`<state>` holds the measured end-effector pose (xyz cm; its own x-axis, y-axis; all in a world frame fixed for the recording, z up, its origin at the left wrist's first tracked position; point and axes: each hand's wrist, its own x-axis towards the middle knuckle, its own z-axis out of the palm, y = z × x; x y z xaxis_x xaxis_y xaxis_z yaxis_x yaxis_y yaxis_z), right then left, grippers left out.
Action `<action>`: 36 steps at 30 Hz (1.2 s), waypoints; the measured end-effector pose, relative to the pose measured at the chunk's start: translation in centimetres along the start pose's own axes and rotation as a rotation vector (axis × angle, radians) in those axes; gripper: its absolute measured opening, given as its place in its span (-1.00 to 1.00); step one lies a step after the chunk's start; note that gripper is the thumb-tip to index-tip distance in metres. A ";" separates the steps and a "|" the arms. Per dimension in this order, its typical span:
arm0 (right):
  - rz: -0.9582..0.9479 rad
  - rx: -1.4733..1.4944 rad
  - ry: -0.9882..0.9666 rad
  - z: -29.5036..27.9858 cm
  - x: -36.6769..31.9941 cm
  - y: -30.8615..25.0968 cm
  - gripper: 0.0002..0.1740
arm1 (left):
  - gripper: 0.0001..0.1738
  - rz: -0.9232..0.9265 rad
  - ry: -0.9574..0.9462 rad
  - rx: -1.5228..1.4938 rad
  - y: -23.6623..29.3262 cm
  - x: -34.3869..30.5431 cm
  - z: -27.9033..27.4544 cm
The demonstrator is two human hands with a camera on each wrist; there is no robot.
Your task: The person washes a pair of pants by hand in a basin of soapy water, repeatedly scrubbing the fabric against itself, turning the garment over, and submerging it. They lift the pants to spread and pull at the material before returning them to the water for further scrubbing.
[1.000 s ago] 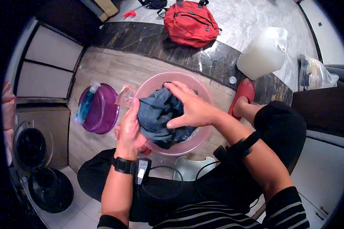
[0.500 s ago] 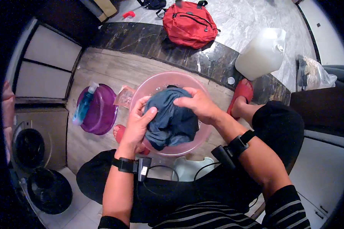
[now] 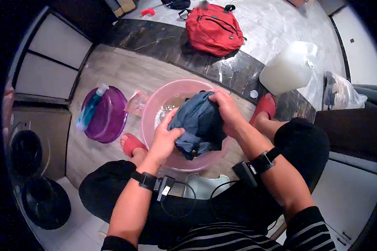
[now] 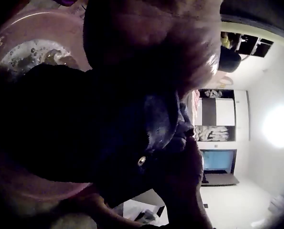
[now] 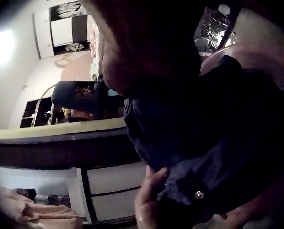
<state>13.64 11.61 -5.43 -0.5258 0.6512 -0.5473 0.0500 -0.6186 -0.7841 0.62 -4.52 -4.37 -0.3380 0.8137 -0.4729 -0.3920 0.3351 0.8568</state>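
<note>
A wet blue denim garment [image 3: 199, 121] is bunched between both hands over a pink basin [image 3: 148, 129]. My left hand [image 3: 165, 141] grips its left side, thumb on top and the other fingers partly hidden by cloth. The far right edge is pinched by my right hand [image 3: 229, 111]. A round metal button [image 5: 199, 194] shows on the fabric in the right wrist view, and also in the dark left wrist view. Sudsy water [image 3: 166, 109] is visible in the basin, left of the garment.
Left of the basin lie a clear packet [image 3: 136, 103] and a purple basin [image 3: 115, 113] with a blue liquid bottle [image 3: 89, 109]. Beyond, a red backpack [image 3: 215, 31] and a white jug [image 3: 287, 69] stand near a dark stone strip. Red slippers [image 3: 132, 142] flank the basin.
The right hand has gone from spread fingers over the garment to gripping its edge. Both hands and the garment have shifted right, uncovering sudsy water on the left.
</note>
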 end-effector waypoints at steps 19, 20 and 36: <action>-0.591 -1.202 -0.037 6.3 -5.3 -0.1 -0.71 | -0.62 -0.198 0.251 -0.431 0.7 1.2 3.5; -0.547 -1.150 -0.050 5.8 -4.2 0.2 -0.70 | -0.62 -0.181 0.280 -0.370 1.0 1.0 4.0; -0.283 -1.047 0.009 5.9 -3.1 0.8 -0.59 | -0.68 -0.238 0.228 -0.310 -1.1 1.5 1.9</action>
<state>10.31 6.48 -2.60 -0.6262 0.7171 -0.3060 0.6302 0.2344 -0.7402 2.16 -2.80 -5.67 -0.3736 0.5940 -0.7125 -0.7079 0.3137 0.6328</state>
